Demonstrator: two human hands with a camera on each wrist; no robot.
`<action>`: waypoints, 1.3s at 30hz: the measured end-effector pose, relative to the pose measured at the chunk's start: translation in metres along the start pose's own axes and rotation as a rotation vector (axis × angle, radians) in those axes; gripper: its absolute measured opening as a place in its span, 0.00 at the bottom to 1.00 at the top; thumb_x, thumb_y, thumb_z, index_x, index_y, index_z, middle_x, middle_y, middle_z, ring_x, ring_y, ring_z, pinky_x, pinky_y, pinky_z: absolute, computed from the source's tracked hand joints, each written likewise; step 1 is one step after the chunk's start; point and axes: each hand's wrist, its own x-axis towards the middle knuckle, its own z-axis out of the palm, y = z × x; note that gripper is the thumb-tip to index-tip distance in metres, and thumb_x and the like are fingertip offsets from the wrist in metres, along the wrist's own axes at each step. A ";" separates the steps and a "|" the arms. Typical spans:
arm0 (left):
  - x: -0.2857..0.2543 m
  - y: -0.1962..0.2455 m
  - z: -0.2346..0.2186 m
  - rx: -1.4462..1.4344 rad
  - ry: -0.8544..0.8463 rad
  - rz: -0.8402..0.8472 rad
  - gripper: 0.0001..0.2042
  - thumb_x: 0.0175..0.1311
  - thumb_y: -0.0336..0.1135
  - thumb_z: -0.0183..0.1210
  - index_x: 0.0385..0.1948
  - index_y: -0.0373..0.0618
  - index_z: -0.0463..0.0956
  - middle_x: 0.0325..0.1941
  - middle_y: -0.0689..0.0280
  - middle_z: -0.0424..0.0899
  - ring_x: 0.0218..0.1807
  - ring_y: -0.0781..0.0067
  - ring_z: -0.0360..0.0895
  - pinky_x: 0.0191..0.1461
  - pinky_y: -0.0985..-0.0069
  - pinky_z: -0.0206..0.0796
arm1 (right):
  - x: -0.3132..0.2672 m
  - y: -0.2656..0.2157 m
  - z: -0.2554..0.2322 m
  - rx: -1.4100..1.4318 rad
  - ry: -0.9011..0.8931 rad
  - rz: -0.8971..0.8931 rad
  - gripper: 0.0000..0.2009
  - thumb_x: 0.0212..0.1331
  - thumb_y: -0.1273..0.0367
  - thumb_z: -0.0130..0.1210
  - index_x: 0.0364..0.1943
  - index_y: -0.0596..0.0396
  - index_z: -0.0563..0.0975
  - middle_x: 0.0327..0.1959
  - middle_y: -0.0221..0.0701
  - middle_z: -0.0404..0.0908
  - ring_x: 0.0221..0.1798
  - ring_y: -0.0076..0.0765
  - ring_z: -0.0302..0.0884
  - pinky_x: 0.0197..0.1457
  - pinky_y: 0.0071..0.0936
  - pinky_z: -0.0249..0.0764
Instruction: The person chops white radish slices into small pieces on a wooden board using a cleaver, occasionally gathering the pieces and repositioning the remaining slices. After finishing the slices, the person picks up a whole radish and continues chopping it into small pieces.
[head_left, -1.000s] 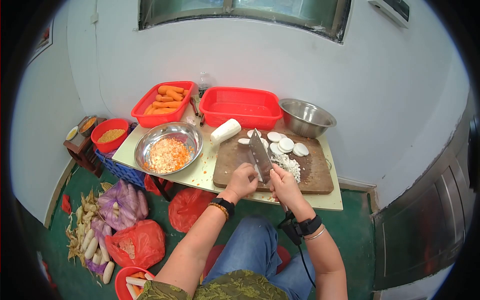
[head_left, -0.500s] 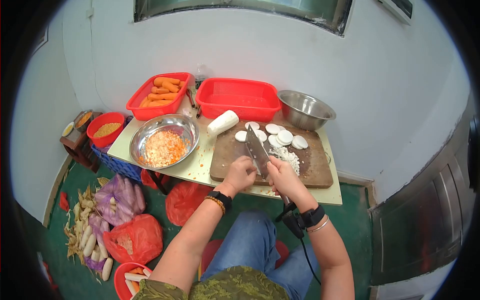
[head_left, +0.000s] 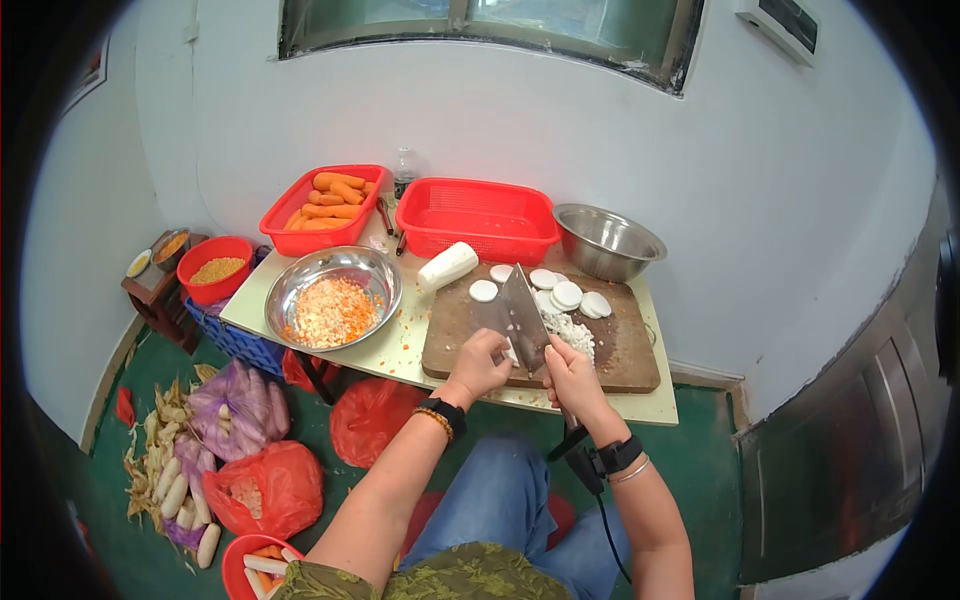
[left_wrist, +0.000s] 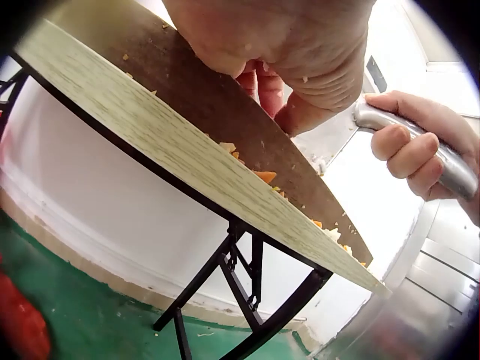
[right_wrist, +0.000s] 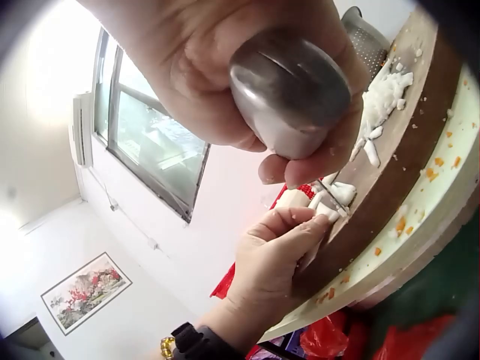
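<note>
My right hand (head_left: 575,382) grips the steel handle (left_wrist: 384,120) of a cleaver (head_left: 522,322), whose broad blade stands over the wooden cutting board (head_left: 452,335). Just left of the blade, my left hand (head_left: 480,366) has its fingers bent down at the board. In the right wrist view its thumb and fingers pinch white radish strips (right_wrist: 324,213) beside the blade edge. Diced radish (head_left: 580,342) is heaped right of the cleaver, partly behind the right hand. Round radish slices (head_left: 566,294) lie behind that heap, and a peeled radish length (head_left: 447,267) rests at the board's back left.
A steel bowl (head_left: 390,288) of chopped orange and pale bits stands left of the board. Behind are a red basket (head_left: 480,238) and another of carrots (head_left: 336,200); a deep steel basin (head_left: 608,242) sits back right. Bags and radishes cover the floor at left.
The cleaver blade tilts and shifts slightly, showing more of its face now. Both hands stay at the front of the board; the head view dips and comes back.
</note>
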 end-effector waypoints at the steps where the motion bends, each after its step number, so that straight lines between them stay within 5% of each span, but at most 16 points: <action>1: 0.000 0.001 -0.001 0.008 -0.002 0.007 0.07 0.47 0.26 0.63 0.28 0.39 0.77 0.33 0.58 0.78 0.33 0.61 0.79 0.39 0.71 0.74 | -0.002 -0.004 0.000 0.000 -0.007 -0.018 0.17 0.71 0.62 0.44 0.60 0.50 0.72 0.17 0.22 0.69 0.14 0.16 0.65 0.15 0.19 0.64; 3: 0.000 0.002 -0.002 0.025 -0.011 0.018 0.08 0.48 0.26 0.63 0.31 0.37 0.77 0.35 0.59 0.79 0.34 0.65 0.81 0.42 0.76 0.77 | -0.005 -0.011 0.000 0.003 -0.020 -0.051 0.17 0.71 0.62 0.44 0.59 0.50 0.72 0.17 0.22 0.69 0.14 0.17 0.65 0.15 0.19 0.65; 6: 0.000 -0.003 0.003 -0.045 0.064 0.040 0.06 0.46 0.25 0.62 0.28 0.39 0.77 0.31 0.57 0.78 0.31 0.59 0.78 0.38 0.69 0.72 | -0.003 -0.011 0.000 -0.032 -0.071 -0.077 0.22 0.72 0.62 0.43 0.67 0.53 0.65 0.18 0.22 0.69 0.14 0.15 0.64 0.15 0.18 0.65; 9: 0.000 -0.004 0.002 -0.019 0.040 0.022 0.06 0.46 0.25 0.62 0.27 0.39 0.78 0.30 0.58 0.78 0.31 0.59 0.78 0.38 0.68 0.72 | -0.007 -0.014 0.006 -0.038 -0.015 -0.075 0.17 0.71 0.62 0.44 0.59 0.51 0.72 0.18 0.22 0.70 0.14 0.17 0.66 0.15 0.19 0.66; 15: 0.000 -0.004 0.000 0.028 -0.003 0.029 0.06 0.49 0.25 0.62 0.29 0.37 0.79 0.33 0.60 0.79 0.32 0.66 0.82 0.39 0.75 0.76 | -0.003 -0.006 0.010 -0.035 -0.007 -0.056 0.18 0.71 0.61 0.45 0.59 0.52 0.73 0.18 0.22 0.69 0.14 0.17 0.66 0.16 0.20 0.66; 27: 0.001 -0.003 -0.001 0.079 -0.016 0.039 0.05 0.48 0.25 0.62 0.27 0.37 0.79 0.31 0.59 0.79 0.32 0.63 0.81 0.37 0.73 0.75 | -0.011 -0.018 0.013 -0.062 -0.023 -0.080 0.15 0.72 0.64 0.43 0.57 0.48 0.74 0.16 0.22 0.67 0.14 0.17 0.64 0.15 0.20 0.65; 39: 0.001 -0.004 -0.001 0.078 -0.009 0.071 0.03 0.48 0.26 0.62 0.24 0.38 0.79 0.30 0.59 0.80 0.31 0.61 0.80 0.36 0.70 0.73 | 0.000 -0.025 0.013 -0.263 -0.078 -0.042 0.18 0.70 0.63 0.44 0.57 0.59 0.72 0.16 0.26 0.70 0.14 0.22 0.69 0.16 0.23 0.68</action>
